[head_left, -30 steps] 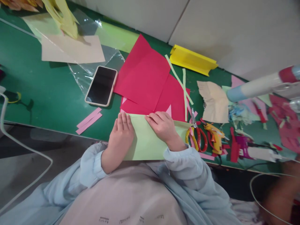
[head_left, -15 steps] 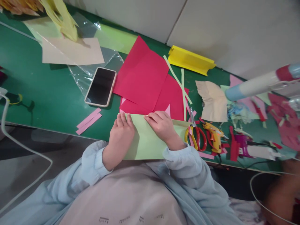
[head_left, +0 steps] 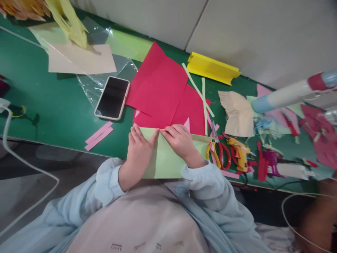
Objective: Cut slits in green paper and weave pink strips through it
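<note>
A light green sheet of paper lies at the table's front edge, close against my body. Along its far edge runs a narrow fold, seen best at the right end. My left hand rests on the sheet's left part, fingers stretched over the far edge and thumb spread out to the right. With fingers bent together, my right hand pinches the far edge near the middle. Its fingertips almost meet my left thumb. Beyond the sheet are overlapping red paper sheets.
A phone and pink strips lie to the left. Scissors, a yellow glue gun and paper scraps are on the right. Folded yellow card stands by the wall. Another person's arm shows at the lower right.
My left thumb has swung out to the right, toward my right fingertips. My right hand has shifted slightly left along the fold. The sheet stays in nearly the same place.
</note>
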`<state>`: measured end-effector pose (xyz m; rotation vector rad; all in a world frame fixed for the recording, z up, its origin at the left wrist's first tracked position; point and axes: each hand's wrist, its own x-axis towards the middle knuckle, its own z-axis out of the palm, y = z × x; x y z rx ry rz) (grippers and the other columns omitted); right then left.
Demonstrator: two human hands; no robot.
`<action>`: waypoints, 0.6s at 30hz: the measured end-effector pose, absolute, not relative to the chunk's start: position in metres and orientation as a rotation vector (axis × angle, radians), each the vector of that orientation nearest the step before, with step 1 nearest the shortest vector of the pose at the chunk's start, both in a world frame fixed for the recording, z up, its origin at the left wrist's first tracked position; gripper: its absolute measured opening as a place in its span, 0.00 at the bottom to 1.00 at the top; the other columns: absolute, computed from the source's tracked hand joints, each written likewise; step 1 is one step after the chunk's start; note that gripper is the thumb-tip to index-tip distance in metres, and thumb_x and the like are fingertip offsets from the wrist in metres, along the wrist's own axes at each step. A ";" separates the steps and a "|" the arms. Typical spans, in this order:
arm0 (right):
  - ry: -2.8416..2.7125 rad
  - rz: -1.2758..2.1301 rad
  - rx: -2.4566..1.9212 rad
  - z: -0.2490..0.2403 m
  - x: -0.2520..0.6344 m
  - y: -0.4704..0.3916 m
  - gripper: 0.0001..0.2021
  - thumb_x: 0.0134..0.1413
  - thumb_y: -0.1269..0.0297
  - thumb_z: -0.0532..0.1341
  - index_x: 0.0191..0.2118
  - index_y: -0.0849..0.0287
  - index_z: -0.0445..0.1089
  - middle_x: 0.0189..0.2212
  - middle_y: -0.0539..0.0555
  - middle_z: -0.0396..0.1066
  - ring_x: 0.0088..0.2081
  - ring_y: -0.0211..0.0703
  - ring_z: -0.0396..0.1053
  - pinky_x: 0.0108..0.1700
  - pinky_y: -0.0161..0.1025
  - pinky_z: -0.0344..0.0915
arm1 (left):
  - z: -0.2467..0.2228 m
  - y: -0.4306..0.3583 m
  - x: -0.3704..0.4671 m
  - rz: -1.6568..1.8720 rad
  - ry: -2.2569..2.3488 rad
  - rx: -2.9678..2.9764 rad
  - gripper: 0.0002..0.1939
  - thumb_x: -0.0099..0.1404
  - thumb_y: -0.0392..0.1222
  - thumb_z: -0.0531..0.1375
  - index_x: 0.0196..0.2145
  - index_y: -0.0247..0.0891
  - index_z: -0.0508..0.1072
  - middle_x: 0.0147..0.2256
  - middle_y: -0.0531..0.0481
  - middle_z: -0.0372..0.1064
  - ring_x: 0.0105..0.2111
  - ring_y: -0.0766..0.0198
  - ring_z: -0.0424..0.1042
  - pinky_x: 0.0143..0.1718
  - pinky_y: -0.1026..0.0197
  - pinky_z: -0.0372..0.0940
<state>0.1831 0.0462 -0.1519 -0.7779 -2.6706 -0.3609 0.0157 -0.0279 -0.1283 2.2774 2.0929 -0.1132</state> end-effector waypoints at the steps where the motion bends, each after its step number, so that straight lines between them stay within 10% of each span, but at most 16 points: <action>1: -2.672 -0.352 -0.780 -0.153 0.183 0.046 0.11 0.66 0.70 0.55 0.44 0.61 0.75 0.36 0.54 0.75 0.39 0.45 0.61 0.42 0.43 0.57 | -0.128 -0.031 0.013 -0.093 2.083 2.312 0.30 0.69 0.24 0.47 0.65 0.42 0.58 0.59 0.23 0.60 0.59 0.39 0.62 0.53 0.37 0.65; 18: -2.683 -0.344 -0.856 -0.145 0.171 0.041 0.10 0.66 0.70 0.54 0.40 0.59 0.74 0.34 0.54 0.73 0.37 0.44 0.60 0.40 0.44 0.54 | -0.139 -0.055 -0.002 0.030 1.877 2.524 0.26 0.67 0.24 0.44 0.60 0.18 0.63 0.61 0.24 0.56 0.62 0.42 0.59 0.59 0.47 0.64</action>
